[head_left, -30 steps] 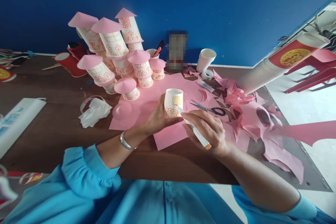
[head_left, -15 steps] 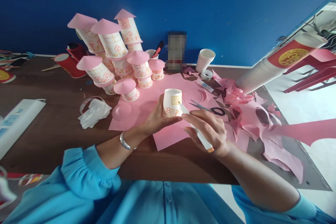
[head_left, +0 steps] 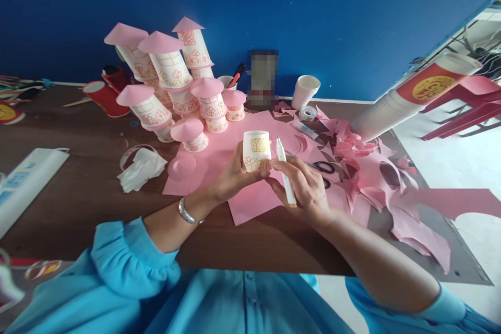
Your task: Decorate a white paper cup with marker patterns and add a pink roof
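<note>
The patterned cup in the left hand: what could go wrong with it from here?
The marker in the right hand stands close beside the cup, so a slip might leave a stray mark near the yellow grid. The left hand's thumb lies close to the drawn flowers; if that ink is wet, it could smudge.

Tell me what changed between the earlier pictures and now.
The right hand has shifted slightly left, and its marker has swung off the cup, its tip now beside it. Nothing was let go: the left hand still holds the cup, and the towers stay put.
</note>
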Motion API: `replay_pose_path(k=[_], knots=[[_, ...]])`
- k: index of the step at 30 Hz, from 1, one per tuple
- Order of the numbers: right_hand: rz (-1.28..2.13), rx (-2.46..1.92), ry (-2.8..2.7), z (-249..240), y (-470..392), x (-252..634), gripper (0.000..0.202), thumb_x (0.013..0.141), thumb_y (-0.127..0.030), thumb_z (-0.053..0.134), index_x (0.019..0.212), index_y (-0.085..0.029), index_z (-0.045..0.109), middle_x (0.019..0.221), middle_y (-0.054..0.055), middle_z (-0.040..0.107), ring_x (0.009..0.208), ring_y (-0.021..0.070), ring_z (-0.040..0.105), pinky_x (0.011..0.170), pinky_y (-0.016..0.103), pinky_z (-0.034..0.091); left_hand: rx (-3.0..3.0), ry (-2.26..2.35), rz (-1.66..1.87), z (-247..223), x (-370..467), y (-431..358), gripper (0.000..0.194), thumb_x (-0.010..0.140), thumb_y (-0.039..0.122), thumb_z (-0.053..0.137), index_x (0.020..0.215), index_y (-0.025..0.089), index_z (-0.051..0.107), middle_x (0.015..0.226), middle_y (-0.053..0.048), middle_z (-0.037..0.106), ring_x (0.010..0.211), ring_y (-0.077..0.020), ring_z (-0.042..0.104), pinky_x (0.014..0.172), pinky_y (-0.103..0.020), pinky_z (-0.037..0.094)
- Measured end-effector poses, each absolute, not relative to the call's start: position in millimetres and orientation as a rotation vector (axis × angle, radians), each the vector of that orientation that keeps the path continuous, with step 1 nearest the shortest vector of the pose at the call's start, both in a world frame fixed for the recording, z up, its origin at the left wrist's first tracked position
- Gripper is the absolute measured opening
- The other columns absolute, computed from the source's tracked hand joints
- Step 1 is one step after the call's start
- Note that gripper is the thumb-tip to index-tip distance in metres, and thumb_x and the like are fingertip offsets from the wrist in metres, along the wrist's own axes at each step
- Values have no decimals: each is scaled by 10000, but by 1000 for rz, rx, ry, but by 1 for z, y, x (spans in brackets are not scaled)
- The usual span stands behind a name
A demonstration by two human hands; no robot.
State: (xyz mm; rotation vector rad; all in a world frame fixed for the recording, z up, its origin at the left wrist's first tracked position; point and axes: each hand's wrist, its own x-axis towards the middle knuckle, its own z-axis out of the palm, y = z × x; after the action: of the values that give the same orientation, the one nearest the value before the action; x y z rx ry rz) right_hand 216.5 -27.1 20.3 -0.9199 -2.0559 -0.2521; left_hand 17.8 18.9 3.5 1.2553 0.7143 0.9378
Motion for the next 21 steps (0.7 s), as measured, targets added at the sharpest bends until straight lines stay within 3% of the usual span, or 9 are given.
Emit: replay_pose_path(k=[3,7,11,18,21], knots=[[-227,-958,-2056,16,-26,222,342,1028,-156,660,1358,-215,596,1040,96,779,884,237,787,726,346,658,1254,616,896,0,15,18,559,878,494,869,1306,240,612,1271,-96,709,1237,-326,669,1073,-520,553],[-125,-960,-2031,7,-24,232,408,1001,-162,628,1402,-231,599,1132,116,778,989,263,794,763,361,671,1257,575,915,-11,10,19,543,941,478,797,1403,301,571,1369,-90,689,1268,-309,665,1092,-530,560],[-139,-979,-2011,8,-23,231,394,1001,-132,639,1380,-236,605,1123,113,785,1012,258,799,809,356,677,1264,637,940,-6,11,20,521,934,449,809,1379,279,598,1312,-83,713,1280,-316,666,1146,-574,531],[-137,-957,-2009,16,-24,222,354,1022,-207,703,1354,-225,581,1120,118,807,1030,266,819,837,386,698,1253,667,950,9,20,21,734,800,523,924,1412,245,631,1244,-108,756,1255,-363,701,1074,-554,589],[-112,-937,-2003,14,-23,221,376,1016,-179,704,1364,-220,567,1157,123,821,1032,261,830,854,384,700,1257,668,930,7,20,21,774,785,496,947,1422,238,591,1324,-141,740,1326,-383,673,1094,-567,581]])
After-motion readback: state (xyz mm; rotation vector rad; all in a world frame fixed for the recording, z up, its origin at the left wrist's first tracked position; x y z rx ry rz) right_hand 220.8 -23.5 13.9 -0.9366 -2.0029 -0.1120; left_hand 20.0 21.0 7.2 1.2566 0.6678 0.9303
